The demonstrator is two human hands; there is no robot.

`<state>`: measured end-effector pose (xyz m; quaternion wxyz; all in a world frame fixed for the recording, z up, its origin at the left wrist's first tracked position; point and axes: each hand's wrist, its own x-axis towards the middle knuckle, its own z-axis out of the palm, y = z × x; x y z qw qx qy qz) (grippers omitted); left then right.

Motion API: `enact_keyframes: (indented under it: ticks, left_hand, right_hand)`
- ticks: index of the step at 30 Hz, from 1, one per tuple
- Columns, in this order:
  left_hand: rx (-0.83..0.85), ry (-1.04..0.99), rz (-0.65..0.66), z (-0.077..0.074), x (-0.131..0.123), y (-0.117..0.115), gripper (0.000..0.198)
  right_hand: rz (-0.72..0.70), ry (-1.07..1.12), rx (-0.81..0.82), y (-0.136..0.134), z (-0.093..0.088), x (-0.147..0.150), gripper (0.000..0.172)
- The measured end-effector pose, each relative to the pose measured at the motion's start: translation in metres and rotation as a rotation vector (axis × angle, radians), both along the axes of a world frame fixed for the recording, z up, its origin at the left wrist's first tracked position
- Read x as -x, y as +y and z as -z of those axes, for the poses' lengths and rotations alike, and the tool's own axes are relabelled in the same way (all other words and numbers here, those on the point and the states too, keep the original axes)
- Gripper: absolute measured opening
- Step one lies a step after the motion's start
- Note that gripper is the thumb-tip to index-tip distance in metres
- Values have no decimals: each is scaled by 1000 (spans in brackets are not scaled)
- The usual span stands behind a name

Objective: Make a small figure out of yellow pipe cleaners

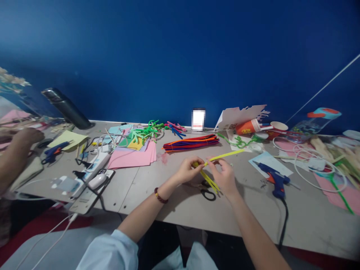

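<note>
Yellow pipe cleaners [210, 180] are held between my two hands over the table. My left hand [189, 170] pinches them with thumb and forefinger. Close beside it, my right hand [224, 176] is closed on the same yellow pipe cleaners near the point where they meet. One yellow strand stretches out to the upper right past my right hand, while several ends hang down between the hands. Under them lie scissors [208, 194] with black handles, partly covered by the strands and my hands. Behind my hands rests a bundle of red, orange and purple pipe cleaners [191, 143].
A blue glue gun [274, 178] lies at right on pale paper. Pink sheets [132, 158], green pipe-cleaner pieces [146, 133], a power strip [91, 174] and a phone [89, 197] are at left. Paper cups [247, 126] stand at back right. Another person's hand [29, 137] is at far left.
</note>
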<state>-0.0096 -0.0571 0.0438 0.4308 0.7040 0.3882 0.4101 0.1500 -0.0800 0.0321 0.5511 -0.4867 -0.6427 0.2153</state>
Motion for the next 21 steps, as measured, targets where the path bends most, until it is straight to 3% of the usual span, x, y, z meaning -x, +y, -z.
enact_keyframes:
  ticks: [3, 8, 10, 13, 21]
  left_hand:
    - [-45, 25, 78, -3, 1, -2, 20]
    - [-74, 48, 92, 1, 0, -4, 21]
    - [-73, 54, 80, 3, -1, -4, 22]
    - [-63, 33, 74, 4, -2, -3, 23]
    - [215, -192, 32, 8, -3, 1, 34]
  right_hand:
    - [-38, 218, 159, 4, 3, 1, 22]
    - [-144, 459, 256, 7, 2, 1, 73]
    - [-128, 413, 262, 6, 1, 0, 65]
    - [-79, 245, 268, 5, 1, -2, 28]
    - [-61, -7, 165, 1, -5, -3, 29]
